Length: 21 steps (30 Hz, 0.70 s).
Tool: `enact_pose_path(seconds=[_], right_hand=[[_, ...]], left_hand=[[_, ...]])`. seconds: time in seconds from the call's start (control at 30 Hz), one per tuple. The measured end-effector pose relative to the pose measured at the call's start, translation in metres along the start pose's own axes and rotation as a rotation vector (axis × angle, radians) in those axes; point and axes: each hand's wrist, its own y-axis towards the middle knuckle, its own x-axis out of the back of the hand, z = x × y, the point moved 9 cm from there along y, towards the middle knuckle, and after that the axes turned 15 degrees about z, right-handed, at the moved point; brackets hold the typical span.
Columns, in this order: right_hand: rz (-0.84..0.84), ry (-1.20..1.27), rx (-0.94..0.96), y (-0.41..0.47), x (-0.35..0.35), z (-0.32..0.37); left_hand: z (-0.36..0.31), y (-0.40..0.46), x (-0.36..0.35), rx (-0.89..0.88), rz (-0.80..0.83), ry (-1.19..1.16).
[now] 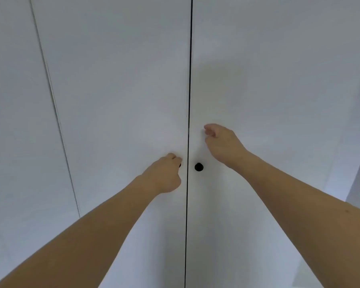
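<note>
Opening the flat white cupboard doors (116,84).
Your left hand (164,175) grips a round black knob (180,165); lower the empty, slack right hand (222,144) to the mid-frame knob (199,166).

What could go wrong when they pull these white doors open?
1. The left hand covers the small left knob almost wholly, so the grip may be shallow and could slip off on the pull.
2. The right hand hangs above the right knob, not on it, close to the gap between the doors; its fingers might get nipped there if the left door swings.
</note>
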Motion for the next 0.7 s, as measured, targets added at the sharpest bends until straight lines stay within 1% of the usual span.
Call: enact_pose_path(seconds=[0.07,0.2,0.27,0.37,0.47,0.53,0.63,0.7], right_hand=[[-0.045,0.055,0.03,0.009,-0.002,0.008],[-0.032,0.113,0.043,0.019,-0.017,0.019],[-0.014,0.167,0.048,0.02,-0.021,0.022],[0.11,0.251,0.044,0.021,-0.032,0.019],[0.222,0.259,0.088,0.016,-0.043,0.027],[0.246,0.278,0.15,0.009,-0.046,0.038],[0.237,0.23,0.244,-0.001,-0.047,0.051],[0.245,0.192,0.308,-0.009,-0.051,0.06]], left_hand=[[0.003,0.002,0.008,-0.016,-0.062,0.001],[0.005,-0.002,0.009,-0.033,-0.153,0.025],[0.007,-0.012,0.011,-0.007,-0.231,-0.025],[0.004,-0.031,0.009,0.069,-0.364,-0.096],[0.001,-0.054,0.007,0.162,-0.503,-0.128],[0.001,-0.07,0.006,0.207,-0.568,-0.148],[0.006,-0.092,0.001,0.268,-0.584,-0.205],[0.006,-0.111,-0.001,0.31,-0.609,-0.204]])
